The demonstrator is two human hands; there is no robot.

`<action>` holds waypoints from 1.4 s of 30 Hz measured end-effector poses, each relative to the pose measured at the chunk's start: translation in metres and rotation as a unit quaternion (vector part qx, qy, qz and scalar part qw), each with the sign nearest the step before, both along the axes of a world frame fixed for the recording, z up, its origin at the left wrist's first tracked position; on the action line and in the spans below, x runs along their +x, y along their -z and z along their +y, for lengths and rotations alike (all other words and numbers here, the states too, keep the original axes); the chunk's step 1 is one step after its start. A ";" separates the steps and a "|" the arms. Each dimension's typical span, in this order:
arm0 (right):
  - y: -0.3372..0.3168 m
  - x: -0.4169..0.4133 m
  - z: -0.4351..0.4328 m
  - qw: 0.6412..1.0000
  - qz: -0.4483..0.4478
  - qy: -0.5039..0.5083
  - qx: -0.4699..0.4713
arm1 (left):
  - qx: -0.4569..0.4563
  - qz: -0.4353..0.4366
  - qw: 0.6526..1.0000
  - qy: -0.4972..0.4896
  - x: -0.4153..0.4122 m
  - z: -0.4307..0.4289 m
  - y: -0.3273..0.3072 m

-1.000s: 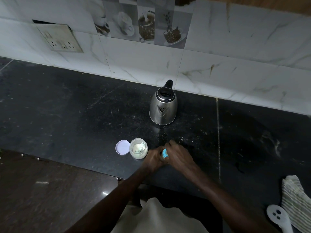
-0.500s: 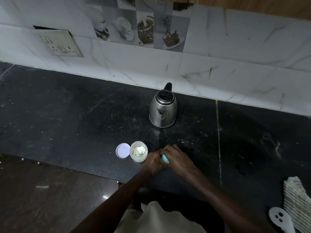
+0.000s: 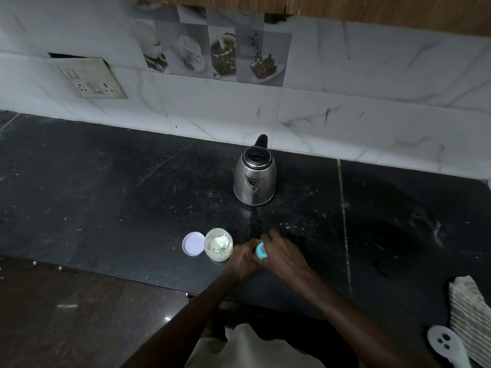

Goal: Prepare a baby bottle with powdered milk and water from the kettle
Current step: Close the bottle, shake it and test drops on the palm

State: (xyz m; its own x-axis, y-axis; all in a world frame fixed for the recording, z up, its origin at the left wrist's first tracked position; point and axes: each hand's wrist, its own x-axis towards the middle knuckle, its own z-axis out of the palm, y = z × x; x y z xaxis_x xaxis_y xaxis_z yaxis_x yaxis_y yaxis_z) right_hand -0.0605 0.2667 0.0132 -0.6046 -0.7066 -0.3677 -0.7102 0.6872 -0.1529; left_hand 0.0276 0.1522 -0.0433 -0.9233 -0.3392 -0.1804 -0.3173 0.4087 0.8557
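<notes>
Both hands (image 3: 243, 257) (image 3: 284, 257) gripping baby bottle (image 3: 261, 250), kettle (image 3: 254, 179) behind

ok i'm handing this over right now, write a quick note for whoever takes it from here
Hands: the left hand and the right hand both grip the baby bottle, which is near the counter's front edge. Only its blue top shows.
Things: the powder jar is open with a scoop inside, just left of the bottle. Its lid lies flat beside it. The kettle stands behind by the wall, and no hand is on it.
Done: the jar is opened.
Unclear: what is in the bottle, and whether its top is going on or off.
Left: check the bottle, add any missing powder and kettle water, then close it.
</notes>
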 end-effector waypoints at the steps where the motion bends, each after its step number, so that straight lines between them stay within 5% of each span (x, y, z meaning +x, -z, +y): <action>1: 0.001 0.000 0.002 1.000 -0.011 -0.013 -0.004 | 0.001 -0.002 1.000 -0.003 0.000 0.000 0.000; 11: -0.002 -0.004 -0.001 0.997 0.003 0.065 0.030 | 0.003 0.000 1.000 -0.006 0.000 0.001 0.001; 16: 0.001 -0.006 0.003 0.999 -0.041 0.002 -0.008 | -0.003 -0.017 1.000 -0.004 -0.002 0.001 0.006; 42: 0.019 0.002 -0.003 1.000 0.018 0.003 0.000 | -0.061 -0.006 0.998 0.021 -0.006 0.000 0.013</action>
